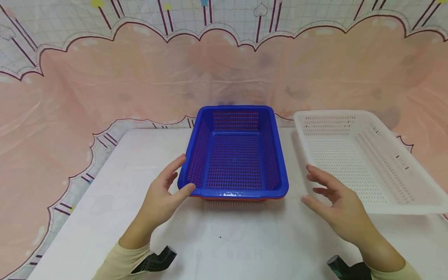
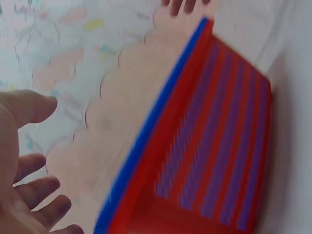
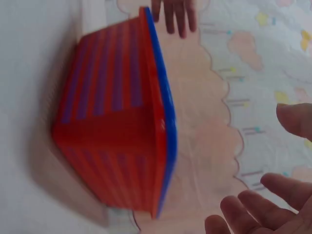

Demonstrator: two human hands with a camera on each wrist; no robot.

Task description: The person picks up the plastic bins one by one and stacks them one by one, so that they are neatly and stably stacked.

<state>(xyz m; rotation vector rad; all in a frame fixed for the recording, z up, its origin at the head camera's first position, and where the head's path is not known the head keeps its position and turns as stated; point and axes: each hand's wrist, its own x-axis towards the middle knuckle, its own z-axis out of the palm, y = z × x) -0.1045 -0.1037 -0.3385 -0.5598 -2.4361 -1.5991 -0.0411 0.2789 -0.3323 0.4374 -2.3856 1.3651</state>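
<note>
A blue plastic basket point(image 1: 234, 161) with slotted walls sits nested inside a red basket point(image 3: 105, 124), whose rim shows just under the blue one. The pair stands on the white table in the middle of the head view. My left hand point(image 1: 164, 196) is at the near left corner of the blue rim, thumb and fingers spread; whether it touches the rim cannot be told. To the right, apart from the nested baskets, my right hand point(image 1: 341, 206) hovers with loosely bent fingers and holds nothing. It overlaps the near left side of a white basket point(image 1: 350, 167) in the head view.
The white table point(image 1: 105, 194) carries the baskets. Behind and to the left hangs a peach and white patterned cloth point(image 1: 168, 77). A dark wrist camera point(image 1: 155, 260) is strapped at the left sleeve, and another wrist camera point(image 1: 350, 268) at the right.
</note>
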